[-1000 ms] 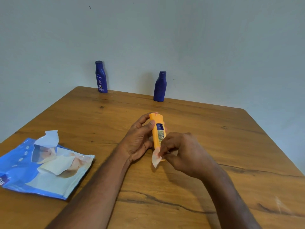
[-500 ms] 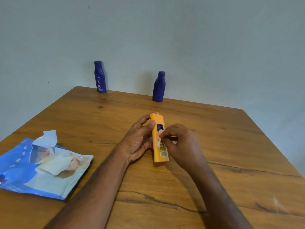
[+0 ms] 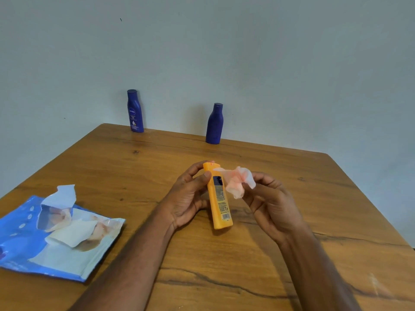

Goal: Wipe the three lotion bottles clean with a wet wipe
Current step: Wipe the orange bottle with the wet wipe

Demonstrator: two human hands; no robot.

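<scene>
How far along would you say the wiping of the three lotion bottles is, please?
Nothing looks finished yet. In hand: the left hand holds the orange plastic lotion bottle while the right hand pinches a crumpled white wet wipe near its cap. Left: the two dark blue lotion bottles stand untouched at the wooden table's far edge.

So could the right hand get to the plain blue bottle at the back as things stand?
Probably yes: the table between the right hand and the plain blue bottle is bare, but its fingers hold the wet wipe.
</scene>
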